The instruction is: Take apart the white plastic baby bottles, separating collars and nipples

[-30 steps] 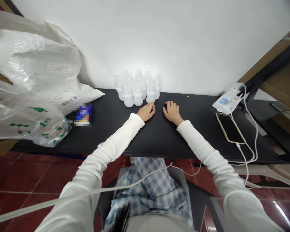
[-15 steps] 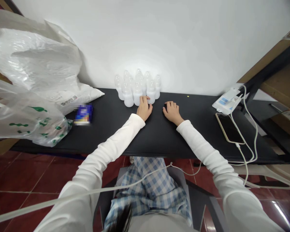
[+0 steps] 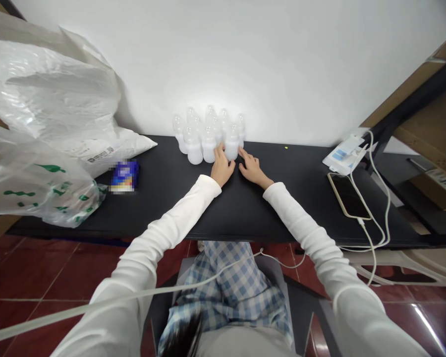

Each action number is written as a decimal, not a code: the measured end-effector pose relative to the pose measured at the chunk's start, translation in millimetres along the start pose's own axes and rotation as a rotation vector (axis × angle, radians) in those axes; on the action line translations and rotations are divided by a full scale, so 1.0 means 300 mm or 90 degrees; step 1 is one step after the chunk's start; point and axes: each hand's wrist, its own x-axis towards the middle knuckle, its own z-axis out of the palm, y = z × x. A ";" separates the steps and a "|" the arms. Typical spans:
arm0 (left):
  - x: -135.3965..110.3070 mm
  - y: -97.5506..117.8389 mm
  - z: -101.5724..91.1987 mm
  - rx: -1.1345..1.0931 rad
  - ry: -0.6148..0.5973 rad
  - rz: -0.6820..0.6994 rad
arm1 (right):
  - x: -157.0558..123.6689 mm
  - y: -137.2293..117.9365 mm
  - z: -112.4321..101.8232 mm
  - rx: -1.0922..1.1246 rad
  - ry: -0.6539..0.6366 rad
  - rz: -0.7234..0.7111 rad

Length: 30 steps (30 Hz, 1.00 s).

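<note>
Several small white bottles (image 3: 208,146) with clear domed caps stand upright in a tight cluster on the black table, close to the wall. The front right bottle (image 3: 232,143) is between my two hands. My left hand (image 3: 223,167) has its fingers at this bottle's left side, in the gap to its neighbour, with the thumb low in front. From the right, my right hand (image 3: 253,169) lays its fingertips against the same bottle, thumb pointing toward its base. Both hands rest low, near the table, and grip the bottle from its two sides.
Large white plastic bags (image 3: 59,99) and a clear bag with green print (image 3: 52,183) fill the left side. Nearby lies a blue packet (image 3: 125,176), blurred. On the right are a phone (image 3: 348,195) with charging cables and a white power strip (image 3: 345,154). Cardboard boxes (image 3: 431,116) stand beyond.
My right hand has moved left to the front right bottle and touches it. My left fingers have shifted to that bottle's left side. The view has shifted slightly.
</note>
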 end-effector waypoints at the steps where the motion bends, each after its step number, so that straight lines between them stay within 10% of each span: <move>1: 0.000 0.004 -0.004 0.012 0.001 -0.005 | 0.003 0.009 -0.003 0.051 0.008 -0.007; 15: -0.018 0.090 -0.066 0.177 -0.081 0.149 | 0.026 0.092 -0.090 0.688 0.200 0.195; 23: -0.011 0.082 -0.080 0.190 -0.122 0.331 | -0.016 0.085 -0.128 0.265 0.241 0.166; 30: -0.015 0.113 -0.087 0.005 -0.144 0.215 | -0.032 0.078 -0.126 0.196 0.248 0.172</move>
